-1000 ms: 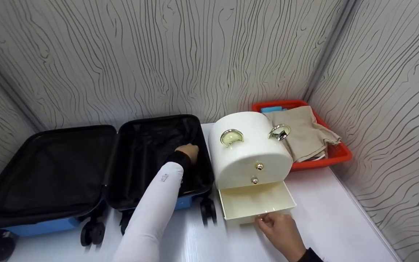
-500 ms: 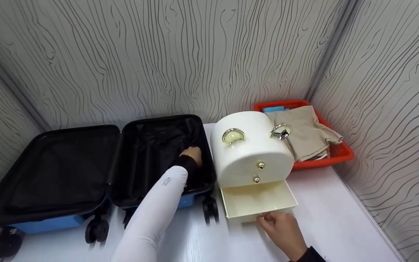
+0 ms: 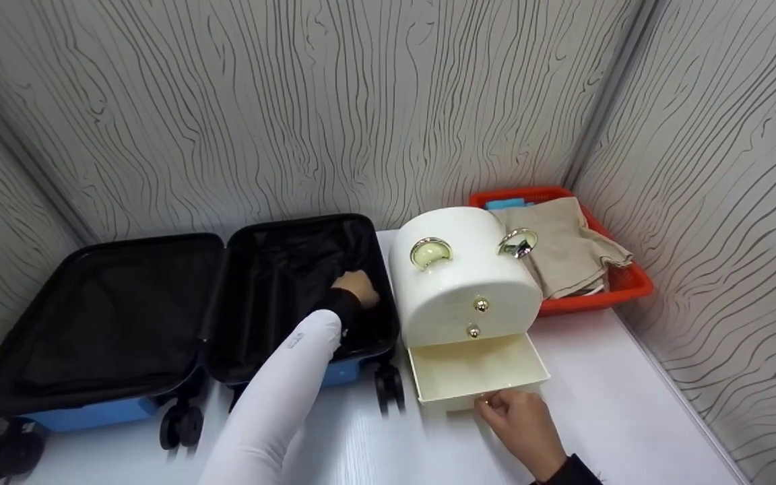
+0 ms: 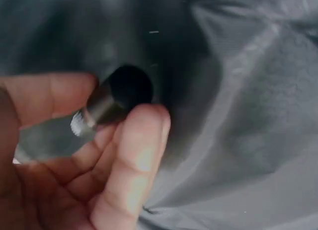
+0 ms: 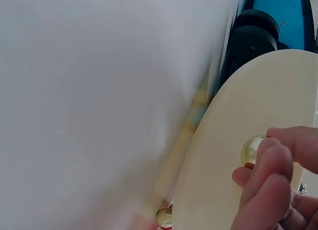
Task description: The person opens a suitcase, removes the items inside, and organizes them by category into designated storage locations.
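Note:
My left hand reaches into the right half of an open black-lined suitcase. In the left wrist view its thumb and fingers hold a small cylinder with a dark rounded end, a metallic band and a bright tip; its exact kind is unclear. My right hand pinches the gold knob on the front of the pulled-out bottom drawer. That drawer belongs to a white rounded storage box beside the suitcase. Both upper drawers, with gold knobs, are pushed in.
A red basket with a beige cloth and a blue item stands behind the box at right. Two ring handles stick up from the box top. Suitcase wheels stand left of the drawer. Patterned walls enclose the table.
The head view has shifted slightly. My left hand stays low in the suitcase with barely any movement, and my right hand keeps its pinch on the knob, with the drawer still pulled out.

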A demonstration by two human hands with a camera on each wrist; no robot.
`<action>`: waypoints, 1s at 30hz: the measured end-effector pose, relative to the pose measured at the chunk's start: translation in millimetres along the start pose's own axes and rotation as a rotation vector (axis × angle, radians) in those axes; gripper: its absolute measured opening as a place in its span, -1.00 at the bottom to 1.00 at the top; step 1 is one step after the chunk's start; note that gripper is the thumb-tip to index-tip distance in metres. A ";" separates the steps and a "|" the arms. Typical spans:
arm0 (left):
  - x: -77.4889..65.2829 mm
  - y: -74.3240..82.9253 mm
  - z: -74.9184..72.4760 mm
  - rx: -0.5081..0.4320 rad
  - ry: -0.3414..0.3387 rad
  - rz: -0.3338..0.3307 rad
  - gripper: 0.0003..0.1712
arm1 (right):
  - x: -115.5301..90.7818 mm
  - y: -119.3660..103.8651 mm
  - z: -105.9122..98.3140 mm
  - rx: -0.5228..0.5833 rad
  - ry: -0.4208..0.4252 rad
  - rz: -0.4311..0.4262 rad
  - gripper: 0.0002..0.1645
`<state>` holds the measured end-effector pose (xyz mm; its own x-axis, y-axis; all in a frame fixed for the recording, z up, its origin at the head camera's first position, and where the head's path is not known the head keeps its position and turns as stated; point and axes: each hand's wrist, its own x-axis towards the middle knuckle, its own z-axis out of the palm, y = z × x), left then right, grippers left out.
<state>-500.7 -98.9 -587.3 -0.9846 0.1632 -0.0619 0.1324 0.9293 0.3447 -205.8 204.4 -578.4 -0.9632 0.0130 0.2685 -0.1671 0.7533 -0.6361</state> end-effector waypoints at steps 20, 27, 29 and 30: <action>-215.1 147.2 -147.8 -0.420 0.306 0.609 -0.84 | -0.8 -2.9 -2.4 0.008 -0.035 0.072 -0.74; -236.7 178.3 -95.6 0.082 0.226 0.910 -0.87 | 1.1 -1.5 -2.2 -0.003 -0.031 0.051 -0.68; -233.6 181.9 -75.6 0.188 0.198 0.918 -0.88 | 1.0 -0.8 -1.4 -0.003 -0.013 0.019 -0.68; -231.1 183.1 -65.2 0.243 0.185 0.909 -0.88 | 0.7 0.0 -1.0 -0.004 0.000 -0.002 -0.69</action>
<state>-256.4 12.0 -448.9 -0.4937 0.8199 0.2898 0.8539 0.5201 -0.0166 -206.3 205.0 -577.5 -0.9628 0.0117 0.2701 -0.1682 0.7562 -0.6323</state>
